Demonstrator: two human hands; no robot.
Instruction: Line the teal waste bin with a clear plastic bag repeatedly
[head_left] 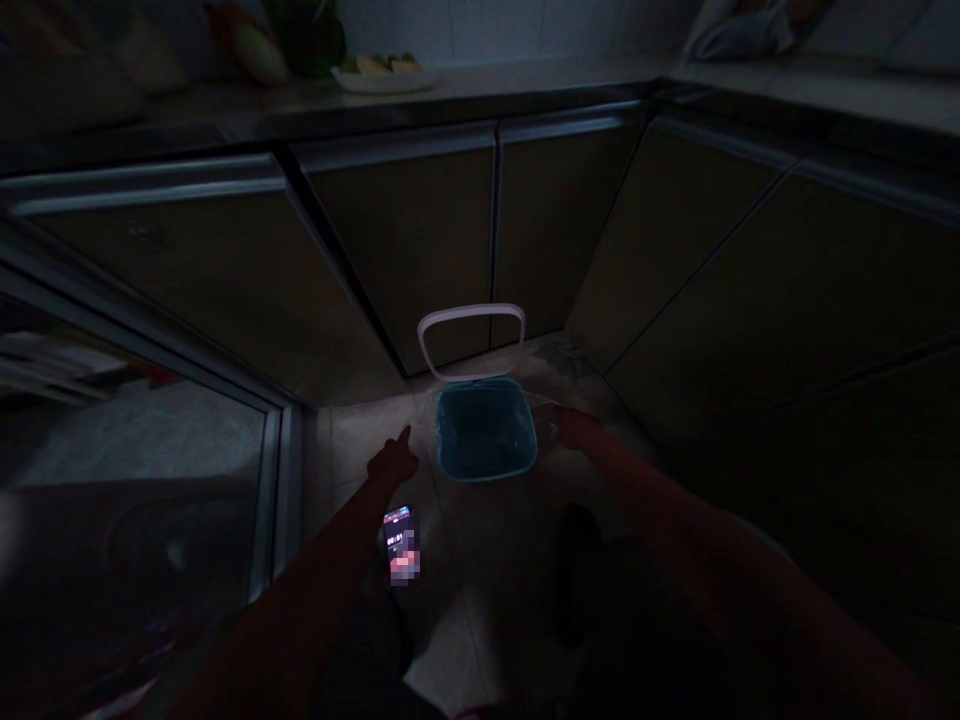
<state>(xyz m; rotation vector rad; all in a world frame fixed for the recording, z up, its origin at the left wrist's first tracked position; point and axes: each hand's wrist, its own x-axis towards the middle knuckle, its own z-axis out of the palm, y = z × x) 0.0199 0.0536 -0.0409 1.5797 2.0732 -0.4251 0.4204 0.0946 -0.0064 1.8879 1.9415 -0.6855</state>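
Note:
A teal bin point(486, 432) stands on the floor in front of me. Its pale rim frame point(471, 311) is tipped up at the back. Thin clear plastic, seemingly a bag point(546, 412), shows faintly at the bin's sides and stretches toward my right hand point(579, 430). That hand is closed at the plastic, right of the bin; its fingers are dim. Left of the bin, my left hand point(394, 460) has its index finger stretched out and the others partly curled. Whether it touches plastic I cannot tell.
A lit phone point(400, 540) lies below my left hand. Cabinet doors point(405, 240) close in the back and right. On the counter point(525, 85) sits a plate of food point(386, 75). A metal-framed glass door point(274, 470) stands at the left. The room is dark.

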